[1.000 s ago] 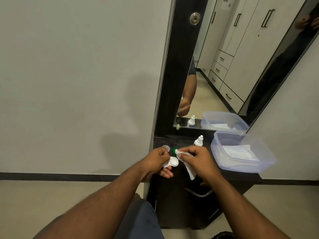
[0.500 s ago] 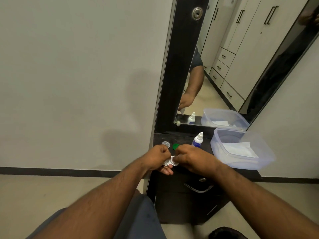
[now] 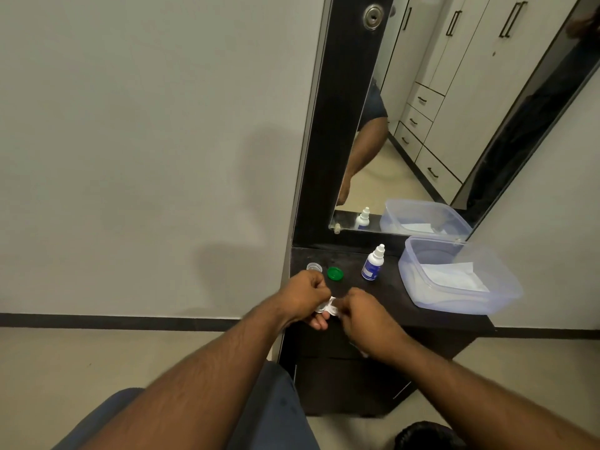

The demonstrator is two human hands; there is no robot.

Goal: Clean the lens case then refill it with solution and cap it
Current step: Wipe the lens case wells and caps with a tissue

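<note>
My left hand (image 3: 306,295) grips a white lens case (image 3: 324,307) over the front left corner of the dark counter (image 3: 389,306). My right hand (image 3: 362,315) is closed on a white tissue (image 3: 334,308) and presses it against the case; most of the tissue is hidden under the fingers. A clear cap (image 3: 314,267) and a green cap (image 3: 335,273) lie on the counter just behind my hands. A small solution bottle (image 3: 372,264) with a blue label stands upright to their right.
A clear plastic tub (image 3: 506,297) holding folded tissues sits at the counter's right end. A dark-framed mirror (image 3: 454,102) rises behind the counter. A plain wall is to the left, and beige floor lies below.
The hanging tissue strip has been gathered up into my right hand. Both hands shifted slightly toward me and apart from the caps, still working on the case.
</note>
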